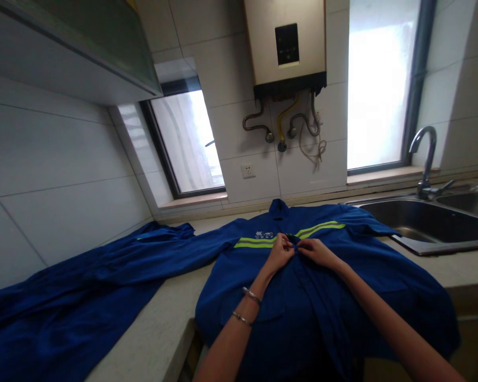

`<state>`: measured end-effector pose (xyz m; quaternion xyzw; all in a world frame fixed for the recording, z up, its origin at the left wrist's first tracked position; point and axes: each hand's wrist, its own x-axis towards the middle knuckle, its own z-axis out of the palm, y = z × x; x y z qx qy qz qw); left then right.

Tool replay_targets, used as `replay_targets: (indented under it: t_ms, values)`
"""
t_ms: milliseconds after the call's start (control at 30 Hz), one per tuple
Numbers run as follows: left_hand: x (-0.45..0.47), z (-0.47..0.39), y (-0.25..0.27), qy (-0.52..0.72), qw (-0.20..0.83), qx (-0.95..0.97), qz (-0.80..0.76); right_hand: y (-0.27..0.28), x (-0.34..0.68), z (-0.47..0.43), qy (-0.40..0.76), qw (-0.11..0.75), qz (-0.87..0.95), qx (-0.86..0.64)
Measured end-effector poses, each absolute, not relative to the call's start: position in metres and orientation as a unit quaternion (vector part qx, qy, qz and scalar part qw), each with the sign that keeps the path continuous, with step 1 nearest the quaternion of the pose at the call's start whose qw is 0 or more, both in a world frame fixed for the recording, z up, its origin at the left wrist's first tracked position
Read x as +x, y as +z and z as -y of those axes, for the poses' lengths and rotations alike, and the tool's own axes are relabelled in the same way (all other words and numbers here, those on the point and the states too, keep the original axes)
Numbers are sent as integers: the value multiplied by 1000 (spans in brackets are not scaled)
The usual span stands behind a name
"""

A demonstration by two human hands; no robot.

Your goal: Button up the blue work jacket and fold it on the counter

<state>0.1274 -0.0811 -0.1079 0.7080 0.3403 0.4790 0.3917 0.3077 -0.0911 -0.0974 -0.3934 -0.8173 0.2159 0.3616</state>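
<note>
A blue work jacket (255,270) with yellow-green and grey chest stripes lies front up over the counter, its lower part hanging past the front edge. My left hand (280,253) pinches the front opening at stripe height, fingers closed on the fabric. Close beside it, my right hand (316,251) grips the other side of the placket between thumb and fingers. The fingertips of both hands nearly meet. Whatever small fastening may be between them is hidden. White lettering shows on the chest, left of my hands.
More blue clothing (83,297) is heaped on the left of the counter (155,323). At the right is a steel sink (406,217) with a faucet (426,159), close to the jacket's sleeve. A water heater (287,48) hangs on the wall; a cabinet (83,48) juts out upper left.
</note>
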Motion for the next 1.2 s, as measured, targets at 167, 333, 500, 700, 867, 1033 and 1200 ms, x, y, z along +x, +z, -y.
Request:
replay_targets:
  t_ms: [167,333,500,700,867,1033,1200]
  values:
    - [127,86,-104,468,339,749,-325,-99,308,89,228,364,812,-395]
    - [127,88,-100,460,325,755,-334,-101,307,85,234,378,802,-398]
    - [125,89,-97,475,312,738,-365,-106,304,81,228,398,786,-415]
    - [124,86,-98,486,294,731,-379,-108,303,80,226,394,786,-420]
    - [124,82,-102,489,321,721,-372,-110,305,77,236,382,793,-411]
    - [124,81,-105,490,327,720,-367,-111,305,79,234,377,804,-396]
    - [125,73,-111,489,378,696,-365,-111,304,79,237,371,805,-397]
